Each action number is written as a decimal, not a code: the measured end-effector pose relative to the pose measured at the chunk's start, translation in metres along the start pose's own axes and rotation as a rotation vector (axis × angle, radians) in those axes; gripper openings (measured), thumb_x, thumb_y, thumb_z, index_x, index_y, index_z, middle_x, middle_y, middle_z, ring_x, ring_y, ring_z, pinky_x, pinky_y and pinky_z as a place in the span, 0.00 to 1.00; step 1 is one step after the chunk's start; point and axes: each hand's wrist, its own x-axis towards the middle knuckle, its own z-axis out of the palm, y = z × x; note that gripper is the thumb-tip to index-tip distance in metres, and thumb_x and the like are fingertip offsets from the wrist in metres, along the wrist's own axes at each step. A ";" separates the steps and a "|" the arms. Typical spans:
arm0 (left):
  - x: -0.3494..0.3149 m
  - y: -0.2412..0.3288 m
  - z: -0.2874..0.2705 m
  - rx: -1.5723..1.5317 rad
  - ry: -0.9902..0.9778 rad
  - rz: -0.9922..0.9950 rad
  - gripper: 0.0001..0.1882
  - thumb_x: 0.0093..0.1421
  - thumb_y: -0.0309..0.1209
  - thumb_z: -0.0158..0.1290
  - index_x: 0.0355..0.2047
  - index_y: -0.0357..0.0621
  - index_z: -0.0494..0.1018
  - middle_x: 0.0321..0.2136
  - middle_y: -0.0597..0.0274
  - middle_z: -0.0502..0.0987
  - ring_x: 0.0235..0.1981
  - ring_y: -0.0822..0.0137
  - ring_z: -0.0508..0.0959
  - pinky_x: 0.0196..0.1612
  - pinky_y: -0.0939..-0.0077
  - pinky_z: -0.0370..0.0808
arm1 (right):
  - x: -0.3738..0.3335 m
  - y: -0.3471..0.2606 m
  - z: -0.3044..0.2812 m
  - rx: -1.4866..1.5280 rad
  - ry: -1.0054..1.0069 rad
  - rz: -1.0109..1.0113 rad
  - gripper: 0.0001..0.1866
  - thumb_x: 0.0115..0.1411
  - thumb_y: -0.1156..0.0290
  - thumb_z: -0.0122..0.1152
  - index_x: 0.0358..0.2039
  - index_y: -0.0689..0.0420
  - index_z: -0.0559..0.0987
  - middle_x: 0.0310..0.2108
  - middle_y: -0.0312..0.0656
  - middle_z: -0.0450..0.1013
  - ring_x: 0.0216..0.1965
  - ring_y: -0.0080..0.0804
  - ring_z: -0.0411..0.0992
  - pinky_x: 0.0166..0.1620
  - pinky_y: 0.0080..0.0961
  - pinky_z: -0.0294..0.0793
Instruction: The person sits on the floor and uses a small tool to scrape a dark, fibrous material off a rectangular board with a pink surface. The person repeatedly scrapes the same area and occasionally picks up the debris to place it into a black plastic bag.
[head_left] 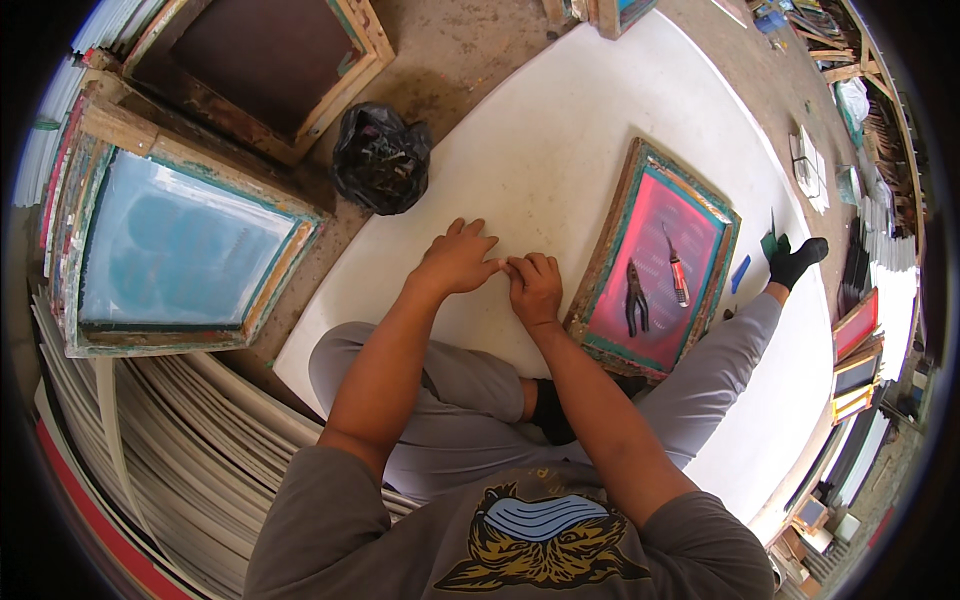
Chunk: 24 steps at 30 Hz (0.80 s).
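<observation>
My left hand (458, 258) rests low over the white board (540, 110), its fingers spread and its thumb reaching toward my other hand. My right hand (536, 288) is curled, thumb and forefinger pinched at the left thumb's tip; anything between them is too small to make out. Right of my hands lies a wooden screen-printing frame (612, 243) with pink mesh. On that mesh rest pliers (636, 298) with dark handles and a screwdriver (679, 277) with a red-and-clear handle. A small blue strip (740, 273) lies beside the frame, near my outstretched leg.
A black plastic bag (380, 158) with scraps sits at the board's far-left edge. Stacked screen frames, one with blue mesh (180, 245) and one with dark mesh (265, 65), stand to the left. Below them are piled pale sheets (200, 430). A green-handled tool (772, 243) lies by my foot.
</observation>
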 end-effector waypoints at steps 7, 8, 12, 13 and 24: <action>0.002 -0.004 0.003 -0.022 0.020 0.019 0.27 0.68 0.46 0.52 0.63 0.50 0.73 0.69 0.46 0.62 0.71 0.39 0.59 0.68 0.48 0.64 | 0.005 -0.006 -0.002 -0.102 -0.071 0.074 0.06 0.56 0.68 0.69 0.30 0.52 0.80 0.34 0.40 0.72 0.38 0.45 0.72 0.41 0.40 0.73; 0.002 -0.004 0.002 -0.024 0.019 0.012 0.27 0.68 0.46 0.52 0.63 0.50 0.72 0.69 0.46 0.63 0.71 0.40 0.59 0.68 0.48 0.64 | 0.004 -0.004 -0.001 -0.121 -0.092 0.064 0.06 0.56 0.68 0.69 0.30 0.52 0.79 0.34 0.40 0.72 0.39 0.44 0.72 0.41 0.40 0.73; -0.001 -0.006 -0.001 -0.073 0.031 0.000 0.27 0.68 0.46 0.52 0.64 0.49 0.72 0.68 0.46 0.64 0.70 0.43 0.62 0.68 0.51 0.64 | 0.007 0.003 -0.001 -0.139 -0.150 0.046 0.07 0.57 0.68 0.69 0.31 0.54 0.79 0.34 0.42 0.74 0.40 0.45 0.73 0.41 0.42 0.74; -0.004 -0.005 -0.004 -0.082 0.038 -0.009 0.27 0.68 0.46 0.52 0.63 0.49 0.72 0.68 0.46 0.65 0.69 0.43 0.63 0.68 0.51 0.64 | 0.008 0.003 -0.004 -0.131 -0.158 0.054 0.07 0.58 0.68 0.68 0.31 0.55 0.79 0.34 0.42 0.74 0.40 0.46 0.74 0.41 0.42 0.74; -0.051 -0.013 -0.058 -0.362 0.293 -0.310 0.25 0.66 0.45 0.57 0.58 0.45 0.77 0.42 0.46 0.83 0.47 0.50 0.83 0.52 0.58 0.77 | 0.075 -0.034 0.000 0.564 -0.209 0.612 0.12 0.64 0.66 0.66 0.37 0.65 0.81 0.27 0.45 0.79 0.30 0.33 0.76 0.37 0.31 0.74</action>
